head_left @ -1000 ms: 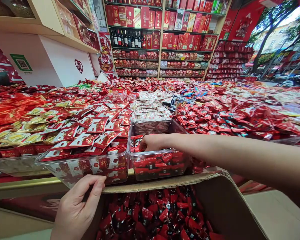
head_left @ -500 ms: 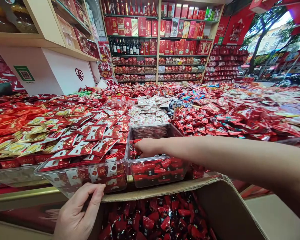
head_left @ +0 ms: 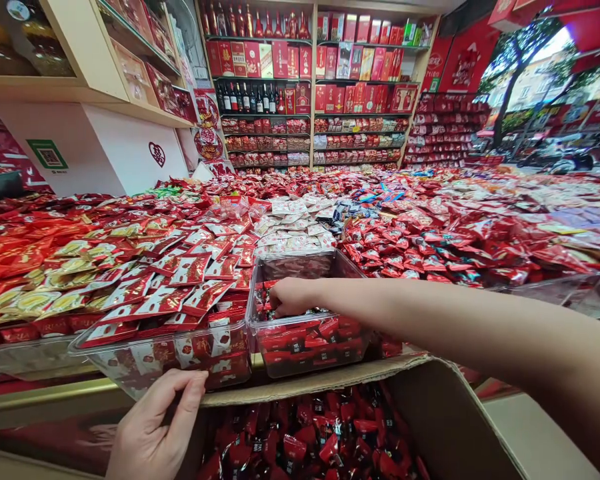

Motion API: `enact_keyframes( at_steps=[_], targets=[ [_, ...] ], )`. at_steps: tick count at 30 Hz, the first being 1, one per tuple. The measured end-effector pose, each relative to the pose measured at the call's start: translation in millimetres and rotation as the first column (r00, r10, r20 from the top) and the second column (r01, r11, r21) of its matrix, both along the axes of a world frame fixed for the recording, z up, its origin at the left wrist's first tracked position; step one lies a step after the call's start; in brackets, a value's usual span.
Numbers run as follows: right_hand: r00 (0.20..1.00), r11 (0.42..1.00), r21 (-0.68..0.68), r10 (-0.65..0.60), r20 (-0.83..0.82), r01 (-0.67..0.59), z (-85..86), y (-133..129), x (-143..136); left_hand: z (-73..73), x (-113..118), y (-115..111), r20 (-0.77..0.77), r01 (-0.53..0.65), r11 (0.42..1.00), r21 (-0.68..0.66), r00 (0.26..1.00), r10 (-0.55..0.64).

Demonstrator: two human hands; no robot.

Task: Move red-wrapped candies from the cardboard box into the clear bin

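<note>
My right hand [head_left: 295, 297] reaches down into a clear plastic bin [head_left: 310, 325]. Its curled fingers touch small red-and-black wrapped candies [head_left: 300, 347] along the bin's left side; the fingertips are hidden, so a hold on any one does not show. My left hand [head_left: 157, 423] is closed, thumb and forefinger pinching the left corner of an open cardboard box [head_left: 330, 380]. Inside that box lie many loose candies [head_left: 320, 433] in the same red-and-black wrappers. The box stands just in front of the bin, below my right forearm.
Left of the bin, another clear bin [head_left: 145, 353] is heaped with red-and-white packets [head_left: 190, 270]. White packets [head_left: 295, 223] lie behind, and red packets [head_left: 410, 233] are piled to the right. Shelves of bottles and boxes [head_left: 265, 60] stand at the back.
My right hand has shifted very slightly within the bin, still among the candies. My left hand keeps its grip on the box corner. The whole view has moved a little.
</note>
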State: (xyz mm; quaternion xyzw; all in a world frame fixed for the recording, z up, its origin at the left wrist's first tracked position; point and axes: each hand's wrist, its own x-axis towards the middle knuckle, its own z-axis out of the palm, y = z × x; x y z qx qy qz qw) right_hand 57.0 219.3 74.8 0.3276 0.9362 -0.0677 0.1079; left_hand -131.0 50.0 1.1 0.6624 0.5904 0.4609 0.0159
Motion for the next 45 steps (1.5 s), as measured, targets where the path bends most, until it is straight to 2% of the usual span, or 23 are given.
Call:
enact_keyframes(
  at_steps=[5, 11, 18, 24, 29, 34, 37, 41, 45],
  targets=[
    [0.999, 0.999, 0.004, -0.034, -0.024, 0.034, 1.4, -1, 1, 2.9, 1, 1, -0.062, 0.058, 0.997, 0.051, 0.997, -0.055],
    [0.993, 0.995, -0.016, -0.101, -0.067, 0.101, 0.7, 0, 0, 3.4, 0, -1, -0.054, 0.073, 0.996, 0.059, 0.996, -0.07],
    [0.984, 0.978, -0.183, -0.129, -0.123, 0.105, -5.2, 4, 5, 5.2, 3, -3, -0.063, 0.072, 0.996, 0.048, 0.996, -0.069],
    [0.975, 0.926, -0.378, -0.097, -0.2, 0.015, -1.3, -1, 9, 7.0, 5, -5, -0.047, 0.093, 0.995, 0.041, 0.995, -0.091],
    [0.97, 0.894, -0.448, -0.119, -0.212, 0.012, 0.9, -3, 12, 8.6, 7, -6, -0.033, 0.101, 0.994, 0.033, 0.994, -0.1],
    [0.975, 0.886, -0.462, -0.125, -0.185, 0.026, 2.5, -4, 12, 9.2, 7, -7, -0.034, 0.108, 0.993, 0.036, 0.994, -0.107],
    [0.977, 0.903, -0.425, -0.136, -0.167, 0.053, 2.6, -1, 11, 8.4, 5, -7, -0.036, 0.115, 0.992, 0.05, 0.993, -0.113],
    [0.95, 0.941, -0.294, -0.236, -0.204, 0.171, 0.0, 5, 10, 6.8, 4, -7, -0.035, 0.113, 0.993, 0.042, 0.993, -0.112],
    [0.926, 0.934, -0.242, -0.316, -0.207, 0.264, -1.9, 13, 7, 6.0, 4, -7, -0.041, 0.116, 0.992, 0.052, 0.993, -0.114]
  ],
)
